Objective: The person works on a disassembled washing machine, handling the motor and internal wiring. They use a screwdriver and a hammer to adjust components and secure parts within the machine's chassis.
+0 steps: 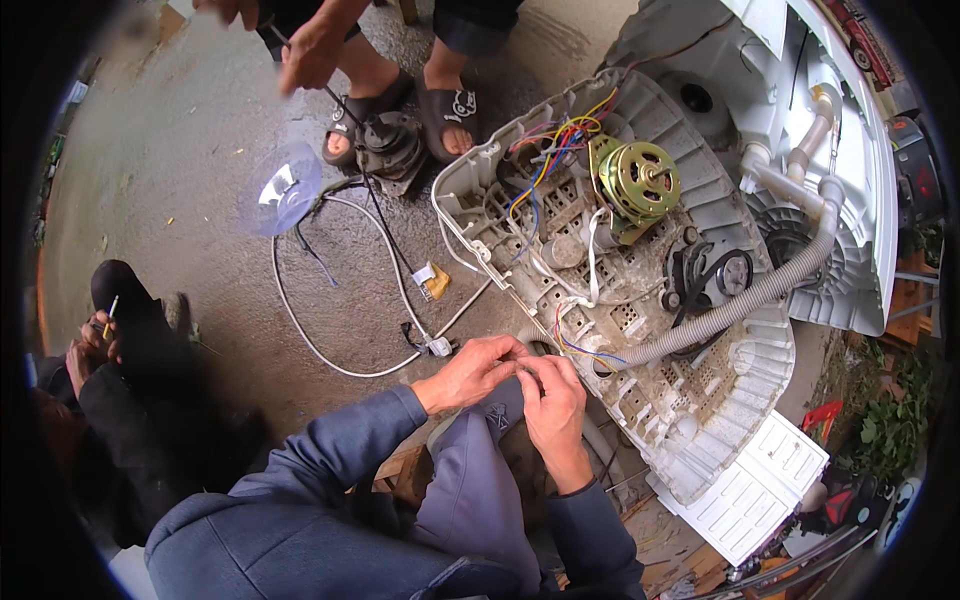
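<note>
A white washing machine lies tipped over, its open base (700, 440) facing me. Inside sit a brass-coloured motor (640, 182), a black pulley (733, 272) and a bundle of coloured wires (556, 140). A grey ribbed hose (730, 310) curves across the base. My left hand (470, 372) and my right hand (550, 392) meet at the base's near edge, fingers pinched together on thin coloured wires (570, 345) that come out of the machine. What lies between the fingertips is hidden.
A white power cable (300, 320) loops over the concrete floor beside a clear blue disc (280, 188). A standing person in black sandals (450, 108) holds a tool over a dark part (388, 148). Another person (120, 380) crouches at left. A white panel (750, 490) lies at lower right.
</note>
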{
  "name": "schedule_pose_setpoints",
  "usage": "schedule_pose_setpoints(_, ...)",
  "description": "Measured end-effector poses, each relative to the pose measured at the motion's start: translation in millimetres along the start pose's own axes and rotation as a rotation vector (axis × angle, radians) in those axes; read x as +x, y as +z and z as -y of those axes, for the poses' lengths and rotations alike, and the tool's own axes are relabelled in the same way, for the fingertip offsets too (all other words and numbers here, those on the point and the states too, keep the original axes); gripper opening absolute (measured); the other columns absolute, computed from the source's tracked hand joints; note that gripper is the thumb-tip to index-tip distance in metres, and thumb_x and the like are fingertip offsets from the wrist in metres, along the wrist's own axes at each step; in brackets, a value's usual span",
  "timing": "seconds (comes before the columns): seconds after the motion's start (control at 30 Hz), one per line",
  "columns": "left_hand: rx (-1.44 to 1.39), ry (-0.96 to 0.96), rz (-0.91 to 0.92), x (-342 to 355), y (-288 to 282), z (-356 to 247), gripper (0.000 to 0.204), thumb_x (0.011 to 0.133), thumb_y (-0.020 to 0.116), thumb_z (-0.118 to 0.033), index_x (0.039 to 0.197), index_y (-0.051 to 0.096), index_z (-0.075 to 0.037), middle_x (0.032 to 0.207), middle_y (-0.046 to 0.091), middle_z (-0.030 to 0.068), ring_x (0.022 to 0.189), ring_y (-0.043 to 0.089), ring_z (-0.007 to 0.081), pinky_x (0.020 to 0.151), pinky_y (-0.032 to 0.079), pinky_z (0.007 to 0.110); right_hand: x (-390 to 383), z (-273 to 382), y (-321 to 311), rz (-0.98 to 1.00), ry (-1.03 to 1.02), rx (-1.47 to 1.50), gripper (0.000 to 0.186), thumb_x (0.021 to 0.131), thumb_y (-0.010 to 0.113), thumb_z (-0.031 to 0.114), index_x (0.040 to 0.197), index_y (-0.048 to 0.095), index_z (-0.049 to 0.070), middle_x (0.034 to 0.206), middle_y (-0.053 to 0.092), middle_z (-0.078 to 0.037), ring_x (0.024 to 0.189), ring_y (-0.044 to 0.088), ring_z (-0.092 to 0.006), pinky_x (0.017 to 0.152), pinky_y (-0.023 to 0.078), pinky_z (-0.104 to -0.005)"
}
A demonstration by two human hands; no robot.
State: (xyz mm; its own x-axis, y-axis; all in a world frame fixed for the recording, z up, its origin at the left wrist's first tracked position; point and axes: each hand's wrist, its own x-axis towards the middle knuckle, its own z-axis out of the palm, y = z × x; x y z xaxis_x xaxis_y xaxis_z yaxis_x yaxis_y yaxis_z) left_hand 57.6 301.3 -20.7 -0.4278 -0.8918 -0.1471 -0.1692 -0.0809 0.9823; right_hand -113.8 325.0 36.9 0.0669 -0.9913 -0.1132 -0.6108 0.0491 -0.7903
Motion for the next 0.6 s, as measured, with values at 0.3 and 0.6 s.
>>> schedule_pose_setpoints(0.3,-0.124,0.013,-0.032,10.9,-9.0,-37.3,0.042,0.095,0.064,-0.001,0.135,0.055,-0.003,0.102,0.073,0.0137,0.098,0.073,0.0269,0.086,0.057,0.038,24.0,-9.6,-23.4,0.141,0.305,0.508,0.015,0.091,0.067,-0.001,0.106,0.071,-0.003,0.087,0.073,-0.01,0.075,0.072,-0.0153,0.067,0.057,-0.0284)
schedule_pose_setpoints(0.6,-0.151,-0.084,-0.068,14.9,5.2,-47.0,0.041,0.099,0.064,-0.009,0.138,0.057,-0.002,0.104,0.073,0.0098,0.094,0.07,0.0169,0.088,0.056,0.032,136.0,-35.9,-85.0,-0.345,-0.013,0.098,0.013,0.09,0.068,-0.002,0.102,0.072,-0.005,0.09,0.074,-0.01,0.079,0.072,-0.0166,0.072,0.056,-0.0277)
